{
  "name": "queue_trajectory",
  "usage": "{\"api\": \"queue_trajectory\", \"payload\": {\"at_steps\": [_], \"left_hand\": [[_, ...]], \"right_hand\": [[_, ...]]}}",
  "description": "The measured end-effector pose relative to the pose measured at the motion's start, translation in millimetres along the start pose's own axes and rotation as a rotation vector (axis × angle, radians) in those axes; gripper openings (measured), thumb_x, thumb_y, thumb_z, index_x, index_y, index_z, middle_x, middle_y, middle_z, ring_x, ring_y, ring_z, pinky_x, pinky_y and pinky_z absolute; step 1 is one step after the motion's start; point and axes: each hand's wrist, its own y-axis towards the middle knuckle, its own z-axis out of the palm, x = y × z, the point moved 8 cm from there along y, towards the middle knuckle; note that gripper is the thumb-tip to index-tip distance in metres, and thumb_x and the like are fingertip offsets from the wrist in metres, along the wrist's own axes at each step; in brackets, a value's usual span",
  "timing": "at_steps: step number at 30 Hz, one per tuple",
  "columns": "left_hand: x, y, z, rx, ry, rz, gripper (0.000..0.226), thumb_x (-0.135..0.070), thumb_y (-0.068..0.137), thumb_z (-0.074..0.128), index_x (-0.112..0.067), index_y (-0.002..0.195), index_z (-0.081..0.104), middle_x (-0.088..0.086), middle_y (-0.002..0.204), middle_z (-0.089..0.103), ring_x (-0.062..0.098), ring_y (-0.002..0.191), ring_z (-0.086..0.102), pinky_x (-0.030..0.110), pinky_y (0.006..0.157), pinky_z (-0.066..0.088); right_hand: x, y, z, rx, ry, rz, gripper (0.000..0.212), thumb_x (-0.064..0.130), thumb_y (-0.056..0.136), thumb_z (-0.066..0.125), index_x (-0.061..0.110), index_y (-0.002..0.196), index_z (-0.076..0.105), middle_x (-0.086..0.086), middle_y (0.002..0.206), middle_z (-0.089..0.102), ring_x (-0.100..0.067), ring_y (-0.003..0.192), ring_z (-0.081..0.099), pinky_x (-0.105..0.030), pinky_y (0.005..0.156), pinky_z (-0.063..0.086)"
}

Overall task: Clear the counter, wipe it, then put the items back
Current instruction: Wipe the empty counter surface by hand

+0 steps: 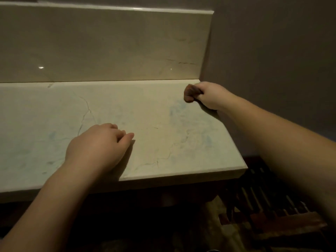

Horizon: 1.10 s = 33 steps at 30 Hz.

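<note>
Pale marbled counter [149,113], veined with thin dark cracks and faint bluish smears, filling the view from nine o'clock across to three. Glossy matching backsplash [101,48] upright along the twelve o'clock edge; plain wall [272,51] closing the right end at about two o'clock. Front lip running from eight o'clock up to four, ending in a squared corner at four. Broad bare stone between the hands and out toward nine o'clock. Dark slatted rack [269,211] below at five o'clock. Left hand [98,144] near centre, palm down on the stone, fingers loosely bent, holding nothing. Right hand [209,95] at two o'clock in the back corner, fingers curled round a small brown cloth [191,92] pressed to the surface.
</note>
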Motion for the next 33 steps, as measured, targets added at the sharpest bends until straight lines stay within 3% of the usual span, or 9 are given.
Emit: {"api": "queue_trajectory", "payload": {"at_steps": [4, 9, 12, 15, 18, 22, 26, 28, 33], "left_hand": [[1, -2, -1, -0.012, -0.009, -0.029, 0.044, -0.055, 0.099, 0.031, -0.038, 0.121, 0.065, -0.015, 0.136, 0.053, 0.012, 0.119, 0.051, 0.032, 0.078, 0.048], [5, -1, -1, -0.032, -0.058, -0.078, 0.041, -0.055, 0.098, 0.034, -0.041, 0.119, 0.066, -0.020, 0.140, 0.050, 0.010, 0.124, 0.048, 0.034, 0.088, 0.050], [7, -1, 1, -0.018, -0.074, -0.096, 0.043, -0.058, 0.097, 0.033, -0.044, 0.126, 0.061, -0.023, 0.147, 0.043, 0.009, 0.130, 0.044, 0.037, 0.092, 0.049], [10, -1, 1, -0.031, -0.096, -0.117, 0.044, -0.060, 0.096, 0.033, -0.044, 0.126, 0.061, -0.025, 0.146, 0.043, 0.009, 0.130, 0.044, 0.036, 0.091, 0.048], [11, 0, 4, -0.030, -0.112, -0.134, 0.044, -0.060, 0.096, 0.034, -0.043, 0.125, 0.062, -0.024, 0.145, 0.045, 0.010, 0.129, 0.046, 0.036, 0.090, 0.048], [10, -3, 6, -0.028, -0.117, -0.127, 0.045, -0.059, 0.097, 0.034, -0.040, 0.128, 0.061, -0.022, 0.146, 0.044, 0.012, 0.131, 0.044, 0.039, 0.093, 0.047], [10, -4, 6, -0.014, -0.116, -0.110, 0.044, -0.057, 0.098, 0.034, -0.039, 0.129, 0.061, -0.019, 0.149, 0.043, 0.016, 0.133, 0.043, 0.039, 0.096, 0.044], [9, -6, 5, -0.017, -0.118, -0.097, 0.043, -0.055, 0.099, 0.035, -0.038, 0.127, 0.063, -0.016, 0.146, 0.046, 0.018, 0.131, 0.045, 0.037, 0.092, 0.043], [7, -7, 1, -0.013, -0.108, -0.056, 0.040, -0.051, 0.099, 0.036, -0.033, 0.114, 0.069, -0.006, 0.127, 0.061, 0.024, 0.113, 0.055, 0.034, 0.079, 0.042]], "right_hand": [[3, 48, -2, -0.020, 0.013, -0.045, 0.030, 0.013, 0.086, 0.044, 0.035, 0.080, 0.064, 0.014, 0.093, 0.065, -0.015, 0.087, 0.057, -0.027, 0.077, 0.040], [2, 85, 2, -0.105, -0.100, 0.010, 0.025, 0.012, 0.090, 0.048, 0.022, 0.107, 0.063, -0.005, 0.114, 0.062, -0.030, 0.103, 0.057, -0.038, 0.084, 0.047], [5, 82, 4, -0.117, -0.138, -0.008, 0.024, 0.013, 0.091, 0.047, 0.021, 0.109, 0.060, -0.008, 0.116, 0.060, -0.032, 0.102, 0.056, -0.043, 0.086, 0.048], [17, 62, 6, -0.102, -0.082, -0.102, 0.023, 0.013, 0.091, 0.047, 0.027, 0.103, 0.062, -0.001, 0.108, 0.060, -0.025, 0.095, 0.055, -0.041, 0.083, 0.048], [37, 31, 9, -0.062, -0.016, -0.199, 0.023, 0.008, 0.091, 0.047, 0.027, 0.091, 0.060, 0.007, 0.098, 0.058, -0.017, 0.090, 0.051, -0.030, 0.077, 0.038], [60, -17, 18, -0.009, -0.029, -0.293, 0.022, 0.008, 0.090, 0.050, 0.017, 0.105, 0.064, -0.005, 0.107, 0.060, -0.024, 0.098, 0.054, -0.029, 0.076, 0.036], [82, -80, 20, 0.054, 0.020, -0.362, 0.019, 0.010, 0.091, 0.054, 0.017, 0.105, 0.065, 0.003, 0.102, 0.059, -0.016, 0.095, 0.053, -0.028, 0.082, 0.041], [88, -108, 19, 0.080, 0.043, -0.367, 0.019, 0.012, 0.091, 0.055, 0.020, 0.104, 0.066, 0.007, 0.098, 0.057, -0.014, 0.095, 0.053, -0.027, 0.083, 0.041], [95, -159, 18, 0.080, 0.044, -0.343, 0.015, 0.011, 0.089, 0.059, 0.015, 0.101, 0.068, 0.000, 0.098, 0.062, -0.019, 0.096, 0.056, -0.030, 0.084, 0.042]]}}
